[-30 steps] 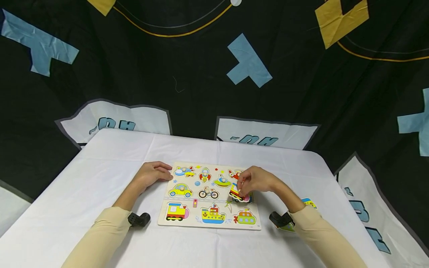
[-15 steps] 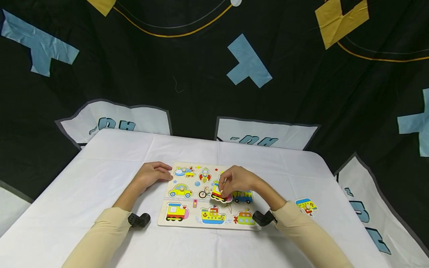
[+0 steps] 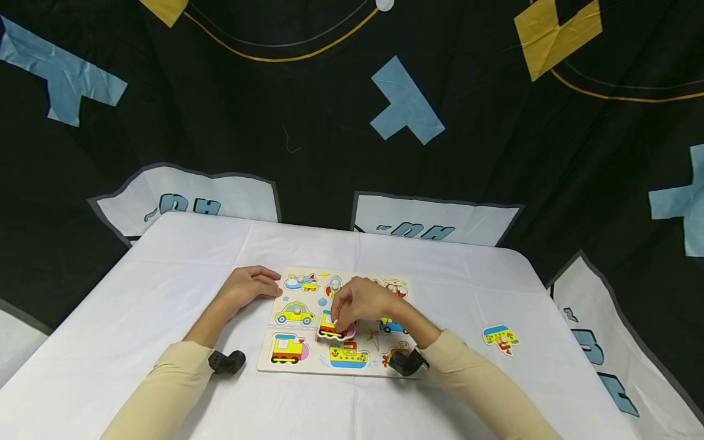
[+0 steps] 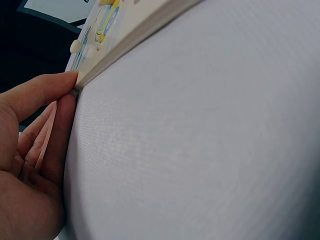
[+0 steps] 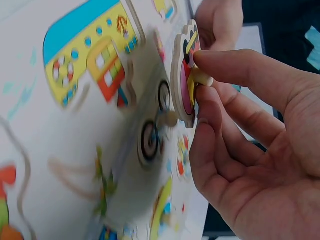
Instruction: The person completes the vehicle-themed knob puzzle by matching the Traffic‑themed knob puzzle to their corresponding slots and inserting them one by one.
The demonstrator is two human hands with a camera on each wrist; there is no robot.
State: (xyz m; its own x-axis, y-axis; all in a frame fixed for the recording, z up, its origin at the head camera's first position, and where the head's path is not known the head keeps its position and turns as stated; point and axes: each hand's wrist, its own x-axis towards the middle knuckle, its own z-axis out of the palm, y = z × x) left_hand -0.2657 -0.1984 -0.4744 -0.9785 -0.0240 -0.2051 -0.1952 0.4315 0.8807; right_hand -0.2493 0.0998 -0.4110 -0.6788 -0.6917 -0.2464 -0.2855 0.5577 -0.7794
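Observation:
In the head view a wooden puzzle board (image 3: 343, 370) with vehicle pictures lies on the white table. My left hand (image 3: 250, 288) is at its left edge; the left wrist view shows thumb and finger pinching the edge of the board. My right hand (image 3: 365, 302) pinches the knob of a train puzzle piece (image 3: 330, 327), held above the middle of the board. Tilted in the right wrist view, this piece (image 5: 184, 80) hangs near the bicycle piece (image 5: 149, 140). Left of it on the board, the printed train (image 3: 287, 349) shows no knob. The right hand covers part of the board.
A knobbed blue-and-yellow ship piece (image 3: 500, 337) lies upside down on the tablecloth (image 3: 440, 403), right of the board. Car piece (image 3: 295, 313) and airplane piece (image 3: 300, 282) sit in the board. A dark curtain (image 3: 330, 140) hangs behind the table.
My right hand has carried the train piece leftward across the board, from over the bus to the middle. The ship piece on the table has come into full sight. My left hand stays put.

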